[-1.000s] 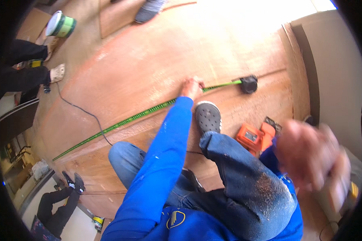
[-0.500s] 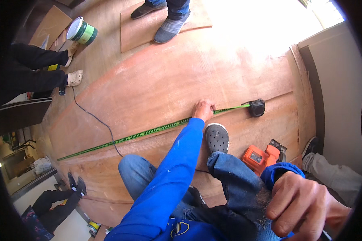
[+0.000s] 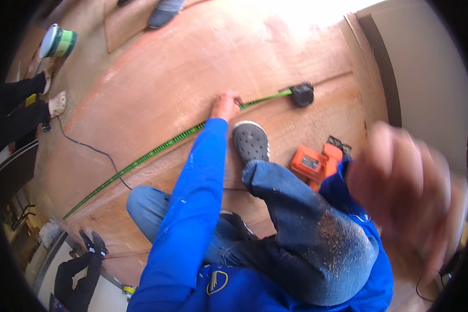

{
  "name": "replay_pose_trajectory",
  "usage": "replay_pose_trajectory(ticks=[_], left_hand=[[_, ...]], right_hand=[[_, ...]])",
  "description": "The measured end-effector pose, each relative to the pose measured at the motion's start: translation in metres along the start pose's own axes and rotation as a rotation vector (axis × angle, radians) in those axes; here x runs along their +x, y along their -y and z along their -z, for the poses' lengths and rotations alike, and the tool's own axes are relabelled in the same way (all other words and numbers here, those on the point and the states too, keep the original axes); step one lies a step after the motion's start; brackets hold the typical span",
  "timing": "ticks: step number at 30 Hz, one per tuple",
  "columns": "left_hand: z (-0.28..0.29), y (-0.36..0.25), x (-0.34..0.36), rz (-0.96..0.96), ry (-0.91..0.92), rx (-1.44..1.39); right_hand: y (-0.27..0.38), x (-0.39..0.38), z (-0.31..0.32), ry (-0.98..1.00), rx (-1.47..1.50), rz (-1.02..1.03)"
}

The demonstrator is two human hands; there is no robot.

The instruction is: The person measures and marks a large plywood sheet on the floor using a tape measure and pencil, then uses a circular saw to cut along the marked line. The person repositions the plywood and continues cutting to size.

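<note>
My left hand (image 3: 226, 106), at the end of a blue sleeve, is at the green tape blade (image 3: 156, 151), its fingers closed together at the blade's edge. The blade stretches across the wooden sheet (image 3: 192, 62) from the lower left to the black tape measure case (image 3: 302, 95) at right. My right hand (image 3: 411, 192) is raised close in front of me on the right. Motion smears its fingers, so whether it holds anything is unclear. Below it, partly hidden by it and the sleeve, lies an orange power tool (image 3: 309, 161).
My grey clog (image 3: 250, 143) rests on the wood beside the tape. A dark cord (image 3: 91, 147) passes under or over the blade at left. Other people's feet (image 3: 57, 104) are at the left and top. A green and white bucket (image 3: 58, 42) stands at upper left.
The whole view has shifted, so the tape, case and tool appear farther left and higher. My right hand has risen and is now blurred. My left hand stays at the blade.
</note>
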State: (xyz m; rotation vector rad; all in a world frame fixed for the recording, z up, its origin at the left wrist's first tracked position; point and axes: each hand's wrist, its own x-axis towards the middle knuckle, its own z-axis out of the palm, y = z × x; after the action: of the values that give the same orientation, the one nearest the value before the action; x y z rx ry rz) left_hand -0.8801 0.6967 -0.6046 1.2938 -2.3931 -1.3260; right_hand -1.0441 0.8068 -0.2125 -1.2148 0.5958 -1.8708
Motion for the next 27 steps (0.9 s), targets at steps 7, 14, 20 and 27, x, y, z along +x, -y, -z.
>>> replay_pose_trajectory(ticks=[7, 14, 20, 27], left_hand=[[0.009, -0.008, -0.001, 0.039, 0.061, -0.022], [0.012, -0.01, -0.002, 0.086, 0.097, -0.075], [0.012, -0.009, -0.001, 0.074, 0.103, -0.04], [0.015, -0.01, -0.002, 0.068, 0.108, -0.077]], right_hand=[[-0.153, -0.111, 0.088, -0.495, -0.645, -0.533], [-0.227, -0.216, 0.108, -0.506, -0.529, -0.83], [-0.245, -0.226, 0.112, -0.34, -0.853, -0.727], [-0.251, -0.221, 0.116, -0.303, -0.929, -0.763]])
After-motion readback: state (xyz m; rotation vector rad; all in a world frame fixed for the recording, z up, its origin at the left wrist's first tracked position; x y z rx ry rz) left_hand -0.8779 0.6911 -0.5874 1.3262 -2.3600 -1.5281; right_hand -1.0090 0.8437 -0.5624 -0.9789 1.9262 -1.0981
